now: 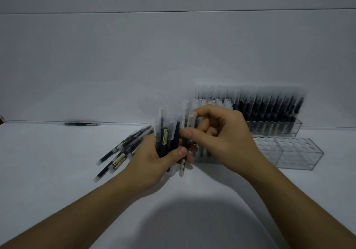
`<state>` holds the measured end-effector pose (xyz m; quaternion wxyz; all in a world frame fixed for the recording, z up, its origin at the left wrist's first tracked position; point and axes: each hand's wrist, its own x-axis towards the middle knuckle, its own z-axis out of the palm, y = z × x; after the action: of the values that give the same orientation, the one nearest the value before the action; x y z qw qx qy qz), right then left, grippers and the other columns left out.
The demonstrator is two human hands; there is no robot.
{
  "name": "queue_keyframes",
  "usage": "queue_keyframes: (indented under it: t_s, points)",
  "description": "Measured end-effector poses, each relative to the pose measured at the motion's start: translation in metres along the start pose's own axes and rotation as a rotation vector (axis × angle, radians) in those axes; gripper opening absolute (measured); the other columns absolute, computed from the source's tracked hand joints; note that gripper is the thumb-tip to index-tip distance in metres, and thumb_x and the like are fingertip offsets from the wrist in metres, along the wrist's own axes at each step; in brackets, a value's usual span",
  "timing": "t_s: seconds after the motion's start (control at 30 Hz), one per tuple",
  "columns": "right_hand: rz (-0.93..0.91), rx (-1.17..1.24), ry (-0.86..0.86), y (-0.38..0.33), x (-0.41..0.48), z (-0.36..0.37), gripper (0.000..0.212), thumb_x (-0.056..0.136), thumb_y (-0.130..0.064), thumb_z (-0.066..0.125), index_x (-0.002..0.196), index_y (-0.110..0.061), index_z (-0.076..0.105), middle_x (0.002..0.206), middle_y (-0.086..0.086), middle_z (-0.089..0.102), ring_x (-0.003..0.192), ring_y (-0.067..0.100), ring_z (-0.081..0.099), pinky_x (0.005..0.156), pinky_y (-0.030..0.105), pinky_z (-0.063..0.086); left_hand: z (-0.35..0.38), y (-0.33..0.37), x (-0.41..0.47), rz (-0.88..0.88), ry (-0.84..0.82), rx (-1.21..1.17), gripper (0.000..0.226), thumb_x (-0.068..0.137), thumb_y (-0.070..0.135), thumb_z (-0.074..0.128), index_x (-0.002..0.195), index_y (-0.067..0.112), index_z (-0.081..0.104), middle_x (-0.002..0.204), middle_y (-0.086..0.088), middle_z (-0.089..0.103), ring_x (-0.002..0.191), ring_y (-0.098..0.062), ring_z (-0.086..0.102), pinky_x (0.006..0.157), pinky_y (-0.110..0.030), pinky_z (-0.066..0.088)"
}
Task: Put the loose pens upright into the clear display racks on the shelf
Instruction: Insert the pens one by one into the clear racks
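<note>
Two hands meet over the white shelf (57, 171): the left hand (152, 164) clenches a bundle of pens (167, 133) upright, the right hand (221, 139) pinches one pen (189, 121). Left, loose pens (119, 152) lie fanned. Farther right stand an empty clear rack (292, 152) and a full rack (269, 114).

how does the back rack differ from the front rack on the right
The back rack is packed with upright pens; the front rack shows bare holes on its right part. The back rack stands against the wall, the front rack nearer the person. Both are clear plastic.
</note>
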<state>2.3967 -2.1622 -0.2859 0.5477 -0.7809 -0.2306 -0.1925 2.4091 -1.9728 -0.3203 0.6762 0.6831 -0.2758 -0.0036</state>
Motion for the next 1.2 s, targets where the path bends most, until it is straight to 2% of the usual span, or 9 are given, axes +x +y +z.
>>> queue_keyframes:
  t_s: [0.07, 0.17, 0.37, 0.53, 0.63, 0.77, 0.9, 1.1, 1.2]
  points:
    - [-0.022, -0.020, 0.029, -0.002, 0.002, -0.007, 0.013, 0.087, -0.019, 0.082, 0.092, -0.012, 0.072, 0.066, 0.004, 0.065, 0.048, 0.011, 0.049, 0.050, 0.024, 0.044, 0.004, 0.005, 0.005, 0.029, -0.032, 0.071, 0.021, 0.090, 0.006, 0.062, 0.108, 0.015, 0.068, 0.097, -0.002, 0.078, 0.090, -0.014, 0.075, 0.077, -0.021, 0.058]
    - [-0.070, 0.020, 0.094, -0.009, 0.013, -0.031, 0.002, 0.094, -0.013, 0.074, 0.094, -0.014, 0.072, 0.081, 0.005, 0.069, 0.056, 0.012, 0.051, 0.053, 0.024, 0.045, 0.009, 0.010, 0.012, 0.043, 0.005, 0.010, 0.020, 0.092, 0.008, 0.060, 0.110, 0.004, 0.066, 0.099, -0.013, 0.076, 0.095, -0.021, 0.075, 0.084, -0.032, 0.061]
    - [-0.012, 0.180, 0.160, -0.015, 0.041, -0.085, 0.012, 0.095, -0.011, 0.060, 0.094, -0.013, 0.071, 0.097, 0.009, 0.070, 0.069, 0.015, 0.056, 0.052, 0.026, 0.042, 0.020, 0.005, 0.018, 0.027, 0.042, -0.019, 0.016, 0.093, 0.008, 0.058, 0.099, 0.010, 0.072, 0.095, -0.006, 0.076, 0.093, -0.024, 0.075, 0.084, -0.027, 0.058]
    - [0.058, 0.275, 0.217, 0.004, 0.032, -0.098, 0.023, 0.089, -0.010, 0.054, 0.099, -0.009, 0.075, 0.081, -0.004, 0.068, 0.076, 0.024, 0.057, 0.056, 0.029, 0.049, 0.033, -0.010, 0.020, 0.022, 0.026, -0.087, 0.019, 0.089, 0.012, 0.059, 0.095, 0.012, 0.077, 0.105, -0.007, 0.076, 0.098, -0.027, 0.074, 0.087, -0.029, 0.059]
    - [0.076, 0.222, 0.277, 0.015, 0.025, -0.101, 0.024, 0.091, -0.010, 0.056, 0.105, -0.010, 0.076, 0.078, -0.004, 0.064, 0.076, 0.026, 0.056, 0.059, 0.028, 0.050, 0.036, -0.016, 0.019, -0.039, 0.056, -0.161, 0.018, 0.084, 0.010, 0.062, 0.099, 0.007, 0.071, 0.095, -0.011, 0.078, 0.092, -0.025, 0.075, 0.083, -0.028, 0.059]
    - [0.068, 0.091, 0.357, 0.020, 0.024, -0.103, 0.027, 0.097, -0.014, 0.057, 0.117, -0.013, 0.074, 0.080, -0.002, 0.059, 0.075, 0.023, 0.055, 0.065, 0.027, 0.052, 0.039, -0.026, 0.017, -0.155, -0.018, -0.306, 0.018, 0.086, 0.003, 0.070, 0.094, 0.017, 0.079, 0.095, -0.011, 0.076, 0.098, -0.029, 0.071, 0.090, -0.041, 0.058]
    - [0.033, -0.053, 0.372, 0.020, 0.023, -0.103, 0.026, 0.107, -0.011, 0.052, 0.127, -0.012, 0.069, 0.081, 0.002, 0.056, 0.072, 0.013, 0.053, 0.066, 0.030, 0.055, 0.037, -0.026, 0.018, -0.119, 0.019, -0.238, 0.021, 0.085, 0.010, 0.061, 0.103, 0.008, 0.070, 0.098, -0.016, 0.076, 0.095, -0.029, 0.074, 0.077, -0.030, 0.059]
    - [0.031, -0.159, 0.310, 0.024, 0.021, -0.102, 0.028, 0.107, -0.013, 0.054, 0.132, -0.017, 0.066, 0.097, 0.022, 0.064, 0.079, 0.015, 0.055, 0.071, 0.044, 0.059, 0.029, -0.031, 0.016, -0.163, 0.019, -0.161, 0.011, 0.090, 0.022, 0.066, 0.093, 0.022, 0.076, 0.093, -0.018, 0.074, 0.092, -0.037, 0.072, 0.089, -0.051, 0.057]
    - [0.030, -0.243, 0.250, 0.030, 0.020, -0.103, 0.033, 0.105, -0.014, 0.057, 0.138, -0.018, 0.063, 0.093, -0.002, 0.066, 0.085, 0.015, 0.058, 0.081, 0.050, 0.058, 0.028, -0.034, 0.015, -0.171, 0.014, -0.159, 0.009, 0.089, 0.021, 0.068, 0.092, 0.017, 0.075, 0.088, -0.021, 0.073, 0.091, -0.040, 0.072, 0.088, -0.053, 0.058]
